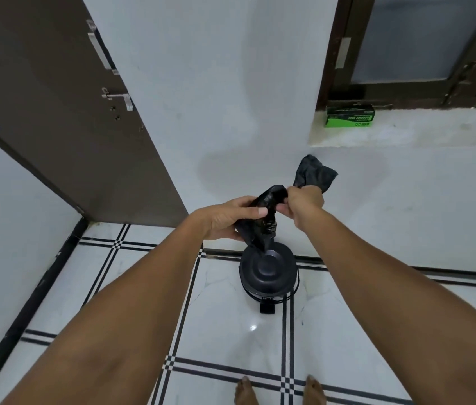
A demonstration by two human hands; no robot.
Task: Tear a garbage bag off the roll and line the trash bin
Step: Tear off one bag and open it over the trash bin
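Gripping a crumpled black plastic garbage bag [263, 217] between them, the left hand [228, 217] and right hand [304, 204] hold it bunched above the round black pedal trash bin [267, 273] on the white tiled floor [131, 287]. Whether the bag is already torn free cannot be told, though the green box of bags [349, 116] sits well apart on the window ledge. Judging by the closed lid, opening the bag and lining the bin remain.
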